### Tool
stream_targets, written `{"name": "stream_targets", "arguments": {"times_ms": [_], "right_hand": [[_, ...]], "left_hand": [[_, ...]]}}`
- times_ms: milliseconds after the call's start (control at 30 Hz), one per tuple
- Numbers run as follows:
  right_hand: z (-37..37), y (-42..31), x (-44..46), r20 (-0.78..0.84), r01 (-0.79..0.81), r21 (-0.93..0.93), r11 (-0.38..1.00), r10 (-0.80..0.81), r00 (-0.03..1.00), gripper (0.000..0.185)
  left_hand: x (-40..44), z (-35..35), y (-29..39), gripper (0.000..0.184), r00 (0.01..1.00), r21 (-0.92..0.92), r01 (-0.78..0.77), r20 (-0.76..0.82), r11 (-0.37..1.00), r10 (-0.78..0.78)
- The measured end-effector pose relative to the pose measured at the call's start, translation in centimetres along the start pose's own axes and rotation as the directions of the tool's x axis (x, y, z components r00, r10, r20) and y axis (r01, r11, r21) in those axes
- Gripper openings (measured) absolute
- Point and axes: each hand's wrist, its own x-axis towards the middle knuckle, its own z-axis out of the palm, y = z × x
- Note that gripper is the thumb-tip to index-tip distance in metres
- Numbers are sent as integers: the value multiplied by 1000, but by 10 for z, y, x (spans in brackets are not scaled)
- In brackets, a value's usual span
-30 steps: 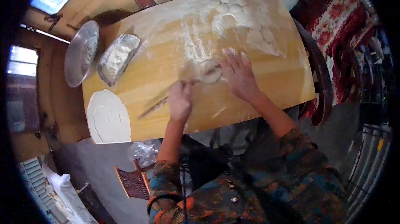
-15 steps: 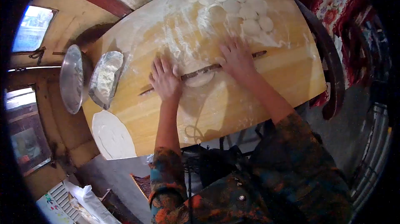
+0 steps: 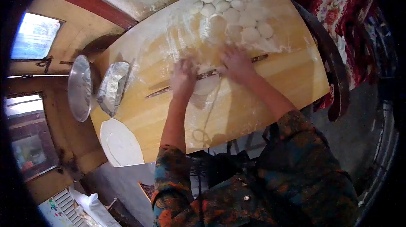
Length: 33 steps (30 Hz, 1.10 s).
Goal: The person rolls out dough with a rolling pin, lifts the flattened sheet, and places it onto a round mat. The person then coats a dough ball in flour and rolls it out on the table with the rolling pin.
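A thin dark rolling pin point(image 3: 207, 74) lies slantwise across a small round of dough point(image 3: 206, 86) on the floured wooden board. Toward its left end, my left hand point(image 3: 184, 79) is closed over the pin, its fingers smeared by motion. My right hand point(image 3: 237, 64) grips it farther right, and its fingertips are blurred too. Both pin ends stick out past the hands. Part of the dough round is hidden under the pin. Beyond my right hand, several pale dough pieces point(image 3: 231, 15) sit grouped near the far edge of the board.
At the board's left stand a silvery tray point(image 3: 113, 87) with flour and a metal bowl point(image 3: 80, 89). A large flat white sheet point(image 3: 121, 144), perhaps dough, lies at the near left corner. A curved dark chair back point(image 3: 334, 62) borders the right side.
My hands have slid along the pin, the left one rightward and closer to the right hand. More of the pin's left end shows. The whole view has shifted slightly.
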Motion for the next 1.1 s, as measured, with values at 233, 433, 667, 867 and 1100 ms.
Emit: {"name": "stream_targets", "arguments": {"times_ms": [233,433,667,867,1100], "right_hand": [[0,-14,-90,35,163,46,986,-165,986,52],[2,-29,-49,-22,-75,-87,993,74,997,59],[16,-17,8,-29,-192,-146,970,190,981,62],[-1,-25,-36,144,-78,-110,991,93,985,64],[-3,-15,12,111,50,92,995,-60,992,56]], "left_hand": [[-106,-34,-1,26,944,-32,327,66,945,-324],[-78,-25,-38,36,949,370,309,-180,876,-259],[-20,-23,-59,46,944,348,320,-201,881,-263],[-80,-12,-47,52,972,394,224,-155,892,-175],[-19,-15,-43,28,1000,-142,-5,-30,990,1]]}}
